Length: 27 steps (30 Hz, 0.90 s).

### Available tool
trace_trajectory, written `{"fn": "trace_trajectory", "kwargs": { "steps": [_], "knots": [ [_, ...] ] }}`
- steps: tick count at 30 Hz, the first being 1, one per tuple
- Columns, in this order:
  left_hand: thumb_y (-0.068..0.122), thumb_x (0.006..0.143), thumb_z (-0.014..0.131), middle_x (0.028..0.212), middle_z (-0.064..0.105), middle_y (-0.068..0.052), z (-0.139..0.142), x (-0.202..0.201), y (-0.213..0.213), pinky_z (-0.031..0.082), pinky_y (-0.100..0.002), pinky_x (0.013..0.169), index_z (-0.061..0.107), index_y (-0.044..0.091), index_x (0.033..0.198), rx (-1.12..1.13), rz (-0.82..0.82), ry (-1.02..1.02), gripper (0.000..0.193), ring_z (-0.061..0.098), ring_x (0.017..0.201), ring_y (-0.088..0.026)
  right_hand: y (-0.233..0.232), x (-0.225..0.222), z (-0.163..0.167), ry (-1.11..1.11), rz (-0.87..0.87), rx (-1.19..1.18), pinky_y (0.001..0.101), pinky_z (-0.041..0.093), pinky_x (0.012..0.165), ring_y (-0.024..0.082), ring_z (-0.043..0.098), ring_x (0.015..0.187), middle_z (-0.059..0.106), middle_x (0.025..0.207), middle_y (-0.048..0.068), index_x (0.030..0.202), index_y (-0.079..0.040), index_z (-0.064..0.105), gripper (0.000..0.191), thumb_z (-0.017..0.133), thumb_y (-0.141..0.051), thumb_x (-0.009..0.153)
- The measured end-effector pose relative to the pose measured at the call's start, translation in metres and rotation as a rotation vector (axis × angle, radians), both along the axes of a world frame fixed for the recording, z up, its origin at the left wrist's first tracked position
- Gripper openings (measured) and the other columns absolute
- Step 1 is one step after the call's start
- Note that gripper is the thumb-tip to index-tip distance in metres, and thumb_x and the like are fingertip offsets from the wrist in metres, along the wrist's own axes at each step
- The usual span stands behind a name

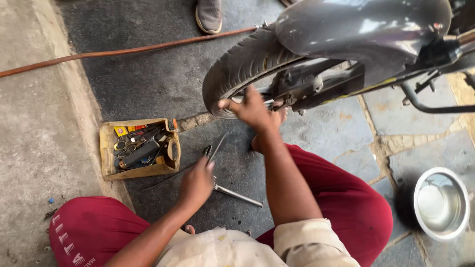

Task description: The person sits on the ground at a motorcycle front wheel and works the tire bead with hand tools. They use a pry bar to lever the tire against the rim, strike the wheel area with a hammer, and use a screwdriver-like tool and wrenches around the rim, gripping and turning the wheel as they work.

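I crouch beside a motorcycle's rear wheel (pixel 237 66), a black tyre under a dark grey mudguard (pixel 361 27). My right hand (pixel 250 106) presses on the lower edge of the tyre, thumb out to the left, fingers around the rim. My left hand (pixel 197 182) is lower, near the ground, closed on a thin metal tool (pixel 215 147) that points up toward the wheel. A longer steel bar (pixel 237 194) lies on the ground just right of that hand. My red trousers fill the bottom of the view.
An open yellow box (pixel 106 148) of scissors and hand tools sits at left by a concrete kerb. An orange hose (pixel 123 51) runs across the ground behind. A steel bowl (pixel 442 202) stands at right. Another person's shoe (pixel 209 15) is at the top.
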<state>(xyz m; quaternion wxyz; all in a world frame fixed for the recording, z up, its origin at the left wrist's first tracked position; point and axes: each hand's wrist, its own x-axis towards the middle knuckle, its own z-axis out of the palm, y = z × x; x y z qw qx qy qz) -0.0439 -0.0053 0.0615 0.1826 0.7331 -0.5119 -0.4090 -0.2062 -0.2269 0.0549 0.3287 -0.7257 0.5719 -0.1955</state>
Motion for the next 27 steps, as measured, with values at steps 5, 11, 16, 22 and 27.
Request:
{"fn": "trace_trajectory", "kwargs": {
  "steps": [5, 11, 16, 22, 27],
  "knots": [
    [0.028, 0.098, 0.054, 0.091, 0.071, -0.026, -0.034, 0.044, 0.045, 0.051, -0.06, 0.068, 0.065, 0.008, 0.113, -0.196, 0.03, -0.086, 0.027, 0.065, 0.085, -0.051, 0.004, 0.027, 0.002, -0.296, -0.053, -0.22, 0.0416, 0.055, 0.087, 0.027, 0.07, 0.1, 0.074, 0.112, 0.018, 0.127, 0.004, 0.055, 0.081, 0.088, -0.05, 0.076],
    [0.03, 0.104, 0.051, 0.087, 0.07, -0.025, 0.021, 0.033, -0.012, 0.052, -0.058, 0.069, 0.063, 0.006, 0.107, -0.159, -0.074, -0.062, 0.028, 0.067, 0.084, -0.049, -0.015, -0.009, 0.019, -0.719, -0.161, -0.138, 0.0413, 0.053, 0.102, 0.024, 0.065, 0.114, 0.069, 0.123, 0.013, 0.139, 0.003, 0.05, 0.079, 0.087, -0.045, 0.087],
    [0.028, 0.101, 0.052, 0.085, 0.07, -0.024, 0.082, 0.011, -0.072, 0.05, -0.059, 0.071, 0.063, 0.006, 0.117, -0.336, -0.044, -0.089, 0.029, 0.067, 0.081, -0.049, -0.031, -0.027, 0.03, -1.022, -0.079, 0.04, 0.0388, 0.045, 0.111, 0.021, 0.055, 0.126, 0.059, 0.134, 0.006, 0.148, -0.003, 0.044, 0.078, 0.082, -0.041, 0.091],
    [0.028, 0.1, 0.053, 0.089, 0.072, -0.02, 0.111, 0.0, -0.086, 0.054, -0.053, 0.076, 0.064, 0.007, 0.104, -0.213, 0.037, 0.052, 0.024, 0.071, 0.087, -0.042, -0.028, -0.003, 0.042, -1.459, 0.024, 0.117, 0.0416, 0.044, 0.117, 0.024, 0.057, 0.129, 0.06, 0.136, 0.009, 0.144, -0.002, 0.046, 0.075, 0.087, -0.032, 0.089],
    [0.028, 0.1, 0.057, 0.092, 0.071, -0.023, 0.117, -0.013, -0.089, 0.051, -0.055, 0.075, 0.066, 0.004, 0.099, -0.287, 0.111, -0.007, 0.026, 0.067, 0.09, -0.047, -0.02, 0.01, 0.042, -1.494, -0.137, 0.012, 0.0403, 0.05, 0.105, 0.023, 0.061, 0.118, 0.062, 0.125, 0.008, 0.139, -0.004, 0.046, 0.071, 0.087, -0.031, 0.088]
  ]
}}
